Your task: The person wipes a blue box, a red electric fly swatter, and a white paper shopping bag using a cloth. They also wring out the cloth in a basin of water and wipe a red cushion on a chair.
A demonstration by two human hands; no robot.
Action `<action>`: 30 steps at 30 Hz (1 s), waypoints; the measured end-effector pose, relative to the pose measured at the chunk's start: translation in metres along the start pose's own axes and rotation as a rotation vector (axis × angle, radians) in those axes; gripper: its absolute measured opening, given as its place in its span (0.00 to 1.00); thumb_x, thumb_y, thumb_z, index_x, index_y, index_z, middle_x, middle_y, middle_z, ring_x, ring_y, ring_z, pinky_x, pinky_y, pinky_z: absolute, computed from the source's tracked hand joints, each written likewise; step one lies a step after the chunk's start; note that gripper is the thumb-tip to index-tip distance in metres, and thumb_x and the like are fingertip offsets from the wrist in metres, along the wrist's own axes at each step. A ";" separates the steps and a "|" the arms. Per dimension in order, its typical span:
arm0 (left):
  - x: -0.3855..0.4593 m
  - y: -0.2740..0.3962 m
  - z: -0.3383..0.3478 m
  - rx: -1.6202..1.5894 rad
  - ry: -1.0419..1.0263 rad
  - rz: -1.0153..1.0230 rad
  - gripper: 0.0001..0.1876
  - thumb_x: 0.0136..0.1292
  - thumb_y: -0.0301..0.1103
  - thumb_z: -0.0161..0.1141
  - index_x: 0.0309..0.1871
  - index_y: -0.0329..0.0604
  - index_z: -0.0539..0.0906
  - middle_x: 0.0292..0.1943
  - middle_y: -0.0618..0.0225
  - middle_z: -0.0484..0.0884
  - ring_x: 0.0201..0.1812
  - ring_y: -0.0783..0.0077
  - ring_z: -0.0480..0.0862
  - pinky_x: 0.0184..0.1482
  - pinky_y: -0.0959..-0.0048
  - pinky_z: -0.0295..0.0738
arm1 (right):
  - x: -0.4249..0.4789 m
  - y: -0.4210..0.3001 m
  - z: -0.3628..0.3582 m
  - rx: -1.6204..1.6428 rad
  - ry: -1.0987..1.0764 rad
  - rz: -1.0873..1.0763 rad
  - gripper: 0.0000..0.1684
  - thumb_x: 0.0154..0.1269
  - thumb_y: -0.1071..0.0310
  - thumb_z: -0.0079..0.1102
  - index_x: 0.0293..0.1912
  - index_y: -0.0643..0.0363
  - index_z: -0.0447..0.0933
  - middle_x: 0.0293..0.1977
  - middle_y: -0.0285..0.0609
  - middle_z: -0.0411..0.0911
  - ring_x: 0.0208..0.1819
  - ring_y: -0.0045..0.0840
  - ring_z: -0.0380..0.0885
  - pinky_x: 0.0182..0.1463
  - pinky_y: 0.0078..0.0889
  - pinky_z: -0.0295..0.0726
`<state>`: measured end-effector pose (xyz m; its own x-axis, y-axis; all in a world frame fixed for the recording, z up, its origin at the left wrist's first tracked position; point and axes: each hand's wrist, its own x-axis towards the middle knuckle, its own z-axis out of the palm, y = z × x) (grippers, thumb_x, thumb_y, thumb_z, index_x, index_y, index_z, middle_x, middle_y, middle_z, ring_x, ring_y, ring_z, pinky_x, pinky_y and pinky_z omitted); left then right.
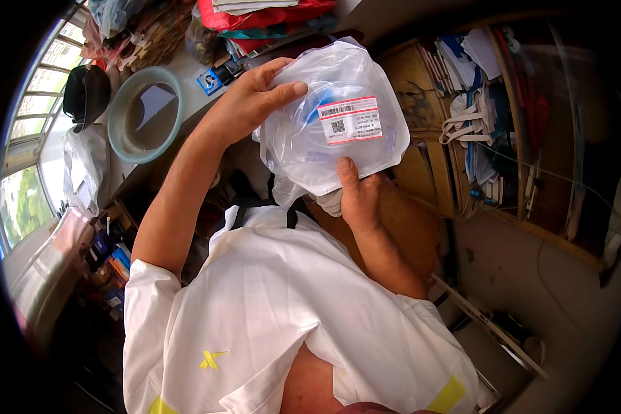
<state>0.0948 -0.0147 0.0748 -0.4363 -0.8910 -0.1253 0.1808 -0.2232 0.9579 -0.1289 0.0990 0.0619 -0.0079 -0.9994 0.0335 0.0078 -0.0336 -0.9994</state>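
Observation:
Both my hands hold a sealed clear plastic pouch (295, 150) out in front of my chest. Coiled clear tubing and a blue part show faintly through its film. A white label (350, 120) with red lines, a barcode and a square code is stuck on its face. My left hand (261, 98) grips the upper left side, thumb lying across the film. At the lower edge my right hand (361, 194) pinches the pouch, thumb on top and fingers hidden behind. Some whitish material (331, 203) shows below the pouch beside my right hand; what it is I cannot tell.
On the left, a desk holds a round pale-green basin (176, 106), a small blue box (209, 82) and a black case (85, 95) by the window. Piled bags and a red bundle (264, 18) lie ahead. Wooden shelves (520, 171) with papers and a cloth bag (468, 121) stand right.

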 end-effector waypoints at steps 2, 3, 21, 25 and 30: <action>0.001 0.001 -0.001 0.020 0.006 -0.012 0.26 0.72 0.44 0.66 0.66 0.39 0.77 0.54 0.71 0.84 0.52 0.81 0.81 0.57 0.77 0.76 | 0.000 -0.001 0.002 0.034 -0.019 0.002 0.29 0.76 0.60 0.61 0.66 0.68 0.68 0.60 0.46 0.75 0.60 0.29 0.73 0.66 0.35 0.71; 0.003 0.000 -0.001 0.030 0.007 -0.016 0.25 0.72 0.44 0.66 0.65 0.39 0.77 0.53 0.71 0.84 0.52 0.81 0.81 0.57 0.77 0.77 | 0.000 -0.001 0.001 0.022 -0.026 -0.004 0.28 0.76 0.60 0.61 0.66 0.68 0.68 0.60 0.46 0.75 0.60 0.29 0.73 0.66 0.35 0.71; 0.012 0.003 -0.007 -0.017 -0.003 -0.047 0.26 0.72 0.44 0.65 0.66 0.36 0.76 0.53 0.69 0.84 0.52 0.81 0.83 0.55 0.76 0.79 | 0.008 -0.004 0.005 -0.036 0.009 0.002 0.30 0.74 0.56 0.63 0.65 0.67 0.71 0.59 0.44 0.76 0.59 0.26 0.73 0.66 0.34 0.71; -0.011 -0.011 -0.004 -0.175 -0.054 -0.044 0.29 0.69 0.42 0.68 0.68 0.38 0.74 0.56 0.68 0.84 0.57 0.75 0.82 0.63 0.70 0.75 | 0.052 -0.020 -0.044 0.148 -0.051 0.125 0.23 0.71 0.61 0.68 0.58 0.64 0.79 0.50 0.39 0.83 0.50 0.20 0.80 0.56 0.28 0.78; -0.048 -0.026 0.064 -0.448 -0.165 -0.155 0.38 0.63 0.41 0.75 0.72 0.37 0.70 0.62 0.64 0.80 0.64 0.69 0.75 0.70 0.65 0.68 | 0.107 -0.094 -0.089 0.009 -0.340 0.278 0.22 0.66 0.63 0.72 0.56 0.63 0.81 0.46 0.37 0.86 0.47 0.17 0.82 0.54 0.24 0.81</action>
<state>0.0547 0.0589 0.0726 -0.6150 -0.7676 -0.1803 0.4475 -0.5280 0.7217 -0.2191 -0.0037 0.1582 0.3257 -0.9159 -0.2347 -0.0280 0.2387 -0.9707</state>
